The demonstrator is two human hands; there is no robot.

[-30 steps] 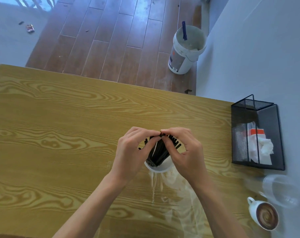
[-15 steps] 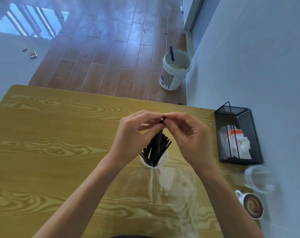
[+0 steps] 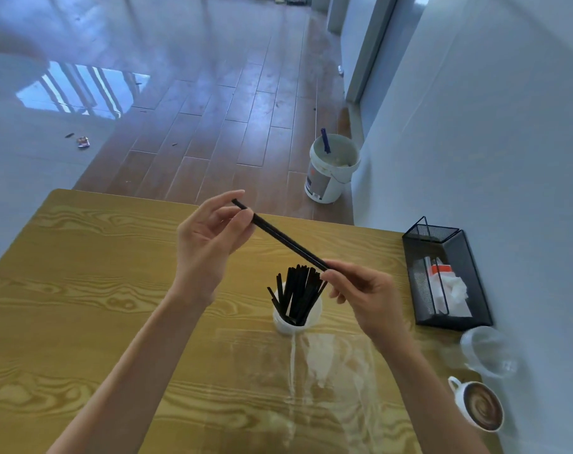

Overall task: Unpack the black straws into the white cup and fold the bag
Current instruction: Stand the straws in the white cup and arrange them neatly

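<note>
Left hand point(image 3: 209, 237) & right hand point(image 3: 360, 294) each pinch one end of a thin black plastic straw point(image 3: 280, 235), held slanted in the air. Just below right-hand fingers: round white cup point(image 3: 313, 317) w/ more black straws point(image 3: 296, 294) on wooden desk point(image 3: 82, 290). Clear plastic bag point(image 3: 337, 371) lies flat nearer the person.

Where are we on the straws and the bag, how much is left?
Mostly unpacked: a bunch of black straws already stands in the white cup. In hand: one straw held level above the cup, pinched by the left hand at its far end and the right hand at its near end. Left: drop it in, then fold the clear bag, which lies flat and unfolded on the table.
</note>
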